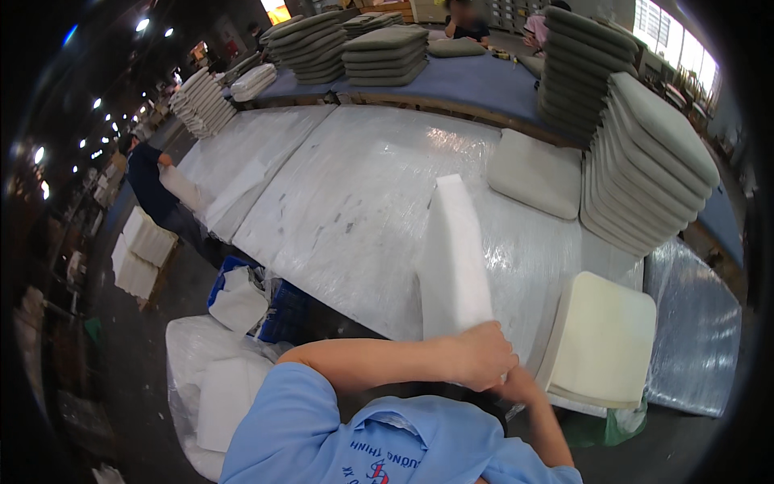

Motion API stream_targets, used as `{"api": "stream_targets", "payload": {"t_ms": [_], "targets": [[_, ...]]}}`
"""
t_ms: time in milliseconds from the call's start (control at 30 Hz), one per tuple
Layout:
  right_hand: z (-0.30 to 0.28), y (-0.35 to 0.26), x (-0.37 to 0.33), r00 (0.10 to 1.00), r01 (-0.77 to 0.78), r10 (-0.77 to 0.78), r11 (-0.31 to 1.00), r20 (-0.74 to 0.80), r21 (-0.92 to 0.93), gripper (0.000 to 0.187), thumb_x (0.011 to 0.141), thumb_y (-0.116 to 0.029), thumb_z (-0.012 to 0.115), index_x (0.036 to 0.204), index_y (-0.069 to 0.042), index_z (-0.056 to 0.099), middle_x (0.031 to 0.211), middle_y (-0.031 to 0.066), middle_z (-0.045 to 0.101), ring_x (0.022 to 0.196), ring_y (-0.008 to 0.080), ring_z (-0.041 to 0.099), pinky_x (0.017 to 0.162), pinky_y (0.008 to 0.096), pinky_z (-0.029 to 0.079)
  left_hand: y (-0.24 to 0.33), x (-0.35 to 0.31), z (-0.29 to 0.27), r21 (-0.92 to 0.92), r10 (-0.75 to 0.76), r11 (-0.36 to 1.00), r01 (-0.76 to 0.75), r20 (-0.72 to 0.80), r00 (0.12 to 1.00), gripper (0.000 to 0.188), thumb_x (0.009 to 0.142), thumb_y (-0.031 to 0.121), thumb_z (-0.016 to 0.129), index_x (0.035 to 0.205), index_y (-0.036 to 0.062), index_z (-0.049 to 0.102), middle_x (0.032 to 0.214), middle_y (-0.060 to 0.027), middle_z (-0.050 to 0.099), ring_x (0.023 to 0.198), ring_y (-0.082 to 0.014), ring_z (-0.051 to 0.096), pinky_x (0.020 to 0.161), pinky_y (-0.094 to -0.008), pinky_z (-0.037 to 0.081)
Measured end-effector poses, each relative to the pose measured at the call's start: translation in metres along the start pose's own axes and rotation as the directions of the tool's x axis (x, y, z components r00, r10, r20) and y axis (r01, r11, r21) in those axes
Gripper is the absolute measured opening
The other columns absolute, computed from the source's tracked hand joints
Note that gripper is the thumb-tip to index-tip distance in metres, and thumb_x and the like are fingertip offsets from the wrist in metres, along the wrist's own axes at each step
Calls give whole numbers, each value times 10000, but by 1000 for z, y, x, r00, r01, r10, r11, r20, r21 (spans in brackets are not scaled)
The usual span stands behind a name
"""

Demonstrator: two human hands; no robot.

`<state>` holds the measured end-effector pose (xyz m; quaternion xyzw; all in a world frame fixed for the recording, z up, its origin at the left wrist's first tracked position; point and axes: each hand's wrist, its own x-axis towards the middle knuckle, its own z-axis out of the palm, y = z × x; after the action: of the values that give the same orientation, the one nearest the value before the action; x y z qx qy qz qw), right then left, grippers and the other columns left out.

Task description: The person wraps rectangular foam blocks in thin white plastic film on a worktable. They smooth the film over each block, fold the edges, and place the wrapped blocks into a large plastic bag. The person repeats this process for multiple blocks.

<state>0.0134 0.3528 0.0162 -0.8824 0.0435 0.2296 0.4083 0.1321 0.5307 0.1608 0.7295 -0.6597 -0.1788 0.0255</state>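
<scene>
A thick white pad (459, 250), soft like foam or batting, stands tilted on its edge on the plastic-covered table in front of me. My left hand (485, 355) reaches across my body and is closed on the pad's near end. Just below and to its right is my right hand (514, 385), close against the left. The right fingers are mostly hidden and blurred, so their grip cannot be made out. To the right of my hands lies a short stack of cream foam cushions (606, 339) at the table's near edge.
A grey-green cushion (536, 173) lies beyond the pad, beside a tall leaning stack (645, 161). More cushion stacks (385, 55) stand on a blue table (484, 77). At left are a blue crate (282, 310), a plastic bag (189, 347) of white pieces and a co-worker (153, 181).
</scene>
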Motion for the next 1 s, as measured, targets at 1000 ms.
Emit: {"api": "stream_targets", "payload": {"t_ms": [1000], "targets": [[0, 151, 19, 910, -152, 379, 681, -167, 716, 921, 766, -142, 886, 1556, -92, 416, 1381, 173, 569, 1258, 270, 558, 948, 431, 555, -116, -64, -144, 44, -108, 991, 127, -301, 947, 355, 674, 89, 804, 991, 90, 643, 1003, -83, 685, 994, -334, 640, 899, -442, 490]]}}
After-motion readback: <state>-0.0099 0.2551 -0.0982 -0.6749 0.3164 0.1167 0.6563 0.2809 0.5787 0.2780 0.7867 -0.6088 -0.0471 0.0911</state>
